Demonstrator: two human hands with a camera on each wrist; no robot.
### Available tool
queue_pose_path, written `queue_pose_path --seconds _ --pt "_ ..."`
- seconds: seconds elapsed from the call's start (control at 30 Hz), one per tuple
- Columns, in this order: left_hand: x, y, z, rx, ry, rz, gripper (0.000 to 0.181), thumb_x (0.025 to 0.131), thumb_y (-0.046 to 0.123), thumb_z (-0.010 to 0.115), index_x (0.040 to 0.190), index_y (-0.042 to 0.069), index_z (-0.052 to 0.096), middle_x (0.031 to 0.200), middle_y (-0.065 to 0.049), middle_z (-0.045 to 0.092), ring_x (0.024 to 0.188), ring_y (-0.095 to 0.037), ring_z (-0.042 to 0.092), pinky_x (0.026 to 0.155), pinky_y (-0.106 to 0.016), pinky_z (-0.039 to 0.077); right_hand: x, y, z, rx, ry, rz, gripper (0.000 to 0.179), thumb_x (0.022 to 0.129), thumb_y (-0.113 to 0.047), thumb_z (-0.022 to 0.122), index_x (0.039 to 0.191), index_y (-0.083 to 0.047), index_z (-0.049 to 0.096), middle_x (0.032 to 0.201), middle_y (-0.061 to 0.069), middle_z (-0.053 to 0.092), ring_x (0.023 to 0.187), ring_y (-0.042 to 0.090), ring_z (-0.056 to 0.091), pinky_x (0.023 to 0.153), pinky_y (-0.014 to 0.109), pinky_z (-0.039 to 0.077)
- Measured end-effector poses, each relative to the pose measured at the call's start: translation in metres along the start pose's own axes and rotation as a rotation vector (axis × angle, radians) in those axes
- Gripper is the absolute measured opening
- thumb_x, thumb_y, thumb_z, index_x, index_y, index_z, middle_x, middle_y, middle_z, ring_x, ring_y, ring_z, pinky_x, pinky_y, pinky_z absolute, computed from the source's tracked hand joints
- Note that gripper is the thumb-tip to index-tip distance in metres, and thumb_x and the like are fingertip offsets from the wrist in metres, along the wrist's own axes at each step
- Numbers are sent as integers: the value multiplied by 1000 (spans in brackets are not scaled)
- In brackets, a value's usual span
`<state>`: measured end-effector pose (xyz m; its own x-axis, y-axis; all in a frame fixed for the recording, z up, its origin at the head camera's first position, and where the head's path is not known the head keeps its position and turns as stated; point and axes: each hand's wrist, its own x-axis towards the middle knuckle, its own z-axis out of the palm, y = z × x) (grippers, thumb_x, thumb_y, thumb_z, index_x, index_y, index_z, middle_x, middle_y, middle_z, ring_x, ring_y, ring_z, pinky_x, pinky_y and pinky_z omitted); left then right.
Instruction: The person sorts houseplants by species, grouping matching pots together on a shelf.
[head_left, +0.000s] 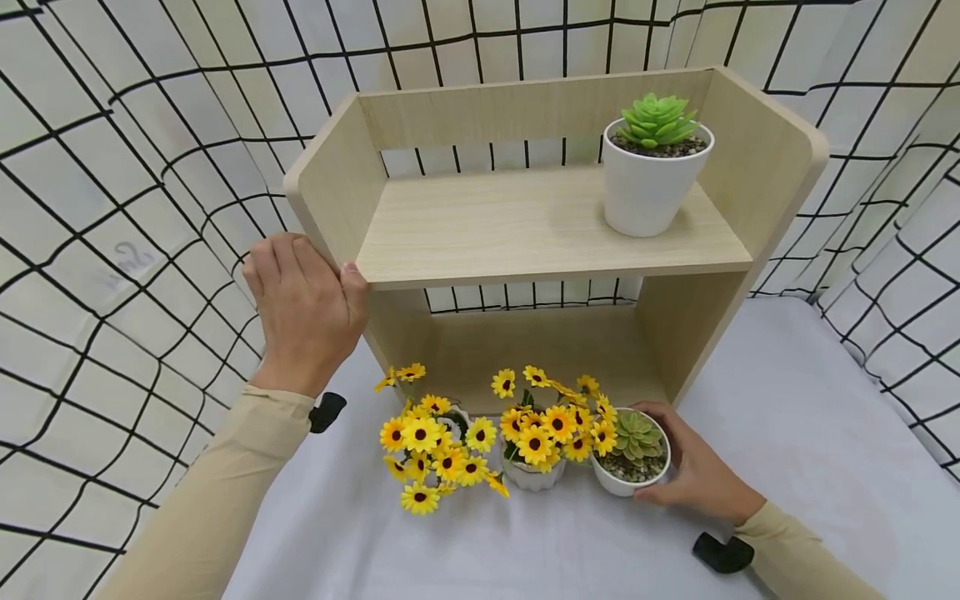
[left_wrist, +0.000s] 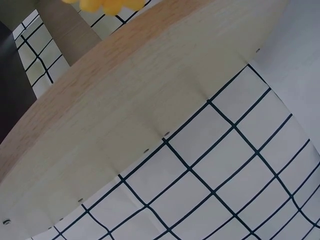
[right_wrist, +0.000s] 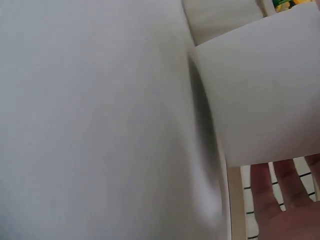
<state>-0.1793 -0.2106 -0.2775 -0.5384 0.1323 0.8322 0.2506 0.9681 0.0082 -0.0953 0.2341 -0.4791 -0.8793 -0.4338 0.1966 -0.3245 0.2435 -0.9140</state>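
My left hand grips the left side panel of a two-tier light wooden shelf, thumb at its front edge. That panel's outer face fills much of the left wrist view, where the hand itself is hidden. My right hand holds a potted succulent by the right side of its white pot, low in front of the shelf. Left of it stand two potted yellow sunflowers, one in the middle and one farther left. The middle one's blooms touch or overlap the succulent pot's rim.
A bright green succulent in a taller white pot stands on the upper tier, toward the right. Black wire grid panels with pale sheeting surround the back and sides. White cloth covers the table.
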Motion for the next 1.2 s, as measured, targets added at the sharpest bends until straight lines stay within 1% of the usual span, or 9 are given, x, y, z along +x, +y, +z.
queue_pose_path --seconds 0.23,0.37,0.5,0.6,0.73,1.0,1.2 --pt "0 0 1 0 11 2 49 99 32 27 101 -14 45 102 -34 46 101 -46 34 89 -55 22 -6 -8 -11 1 5 -50 101 65 3 91 149 -7 37 143 -11 49 126 -4 52 103 9 43" --pt "0 0 1 -3 9 -1 49 99 32 27 99 -14 45 102 -35 46 101 -46 34 90 -55 22 -8 -14 -15 -2 4 -55 102 65 5 90 150 -5 36 141 -11 50 124 -3 53 101 11 46" --pt "0 0 1 -10 8 -1 49 99 32 27 99 -14 45 103 -35 46 102 -47 34 91 -55 22 -10 -21 -19 -28 16 -43 102 63 3 92 149 -8 37 140 -10 51 123 -2 55 99 13 49" --pt "0 0 1 -13 4 -1 49 100 32 27 99 -13 44 104 -35 46 103 -47 34 91 -55 21 -11 -27 -24 -50 21 -46 103 63 4 92 149 -8 37 140 -10 51 123 -2 55 98 14 51" --pt "-1 0 1 -16 4 0 49 100 32 27 100 -13 44 104 -34 45 103 -46 34 91 -55 21 -11 -39 -32 -71 24 -69 104 62 7 91 149 -4 35 141 -11 50 124 -2 54 98 14 51" --pt "-1 -2 0 -23 7 -3 49 100 32 27 99 -13 44 104 -34 45 103 -46 34 89 -54 20 -8 -69 -42 -101 66 -122 108 58 12 89 150 -2 35 143 -10 50 124 -1 53 97 12 49" --pt "-1 -1 0 -28 -7 -3 49 100 32 27 100 -14 44 103 -33 44 104 -46 33 90 -54 20 1 -97 -47 -114 104 -127 107 57 14 87 149 -1 36 143 -8 50 124 1 53 97 11 49"
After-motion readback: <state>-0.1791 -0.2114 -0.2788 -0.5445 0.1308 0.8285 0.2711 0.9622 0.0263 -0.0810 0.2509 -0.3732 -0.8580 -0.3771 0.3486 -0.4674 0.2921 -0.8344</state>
